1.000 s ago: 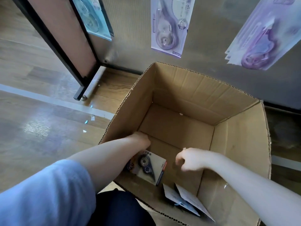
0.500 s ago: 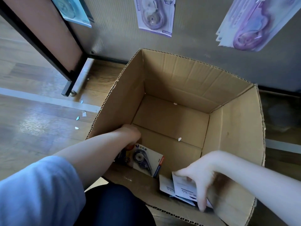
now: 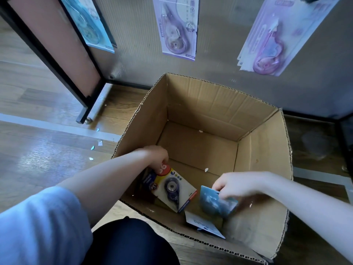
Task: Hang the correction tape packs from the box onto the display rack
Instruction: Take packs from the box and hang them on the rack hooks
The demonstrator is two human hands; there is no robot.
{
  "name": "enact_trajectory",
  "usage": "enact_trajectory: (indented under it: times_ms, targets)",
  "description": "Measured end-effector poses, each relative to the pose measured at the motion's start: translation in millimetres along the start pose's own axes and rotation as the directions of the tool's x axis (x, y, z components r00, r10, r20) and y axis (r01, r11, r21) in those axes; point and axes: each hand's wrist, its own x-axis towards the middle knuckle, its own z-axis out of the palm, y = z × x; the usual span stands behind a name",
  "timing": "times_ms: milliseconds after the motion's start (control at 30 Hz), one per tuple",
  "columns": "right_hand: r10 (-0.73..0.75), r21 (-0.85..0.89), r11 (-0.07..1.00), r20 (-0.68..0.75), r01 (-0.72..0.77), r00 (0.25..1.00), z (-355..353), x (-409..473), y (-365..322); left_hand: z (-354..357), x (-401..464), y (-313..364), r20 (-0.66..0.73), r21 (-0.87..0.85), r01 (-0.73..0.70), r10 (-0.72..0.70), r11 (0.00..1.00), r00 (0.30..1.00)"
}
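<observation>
Right hand [image 3: 236, 185] has lifted blue pack [image 3: 217, 202]

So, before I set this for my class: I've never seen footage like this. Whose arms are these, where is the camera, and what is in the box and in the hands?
There is no machine here: a person wears a wide-angle camera on the head, looking down at their own bare arms. Both reach into an open brown cardboard box standing on a wooden floor. The left hand grips the top of a white card pack with a dark correction tape roller. The right hand pinches a light blue pack. A pale pack lies on the box bottom. Behind, purple and blue packs already hang on the grey display rack.
</observation>
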Motion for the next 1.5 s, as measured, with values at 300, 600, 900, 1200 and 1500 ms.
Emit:
enact_trajectory:
  times_ms: [300,600,900,1200,1500]
  targets:
    - [0.131,0.133,0.988,-0.486,-0.075,0.864,-14.6,-3.2,22.7,-24.9,-19.7,-7.5,-0.263,-0.247,-0.052,-0.015,0.968,0.965]
    - [0.118,0.051,0.992,-0.739,-0.119,0.663,-35.4,-37.8,7.1,-31.4,-51.9,3.0,-0.312,-0.076,-0.007,-0.017,0.997,0.95]
    - [0.091,0.056,0.994,-0.907,-0.095,0.411,-72.6,-77.0,-21.6,-72.9,-110.4,21.7,-0.595,-0.132,-0.132,0.028,0.983,0.803]
    - [-0.005,-0.006,1.0,-0.978,-0.002,0.207,-116.8,-108.6,-67.0,-128.7,-193.6,3.1,-0.836,-0.265,-0.316,-0.054,0.911,0.546]
    - [-0.139,-0.129,0.988,-0.982,0.088,0.128,-147.7,-106.9,-131.6,-129.3,-253.0,-39.0,-0.922,-0.255,-0.387,-0.103,0.886,0.373]
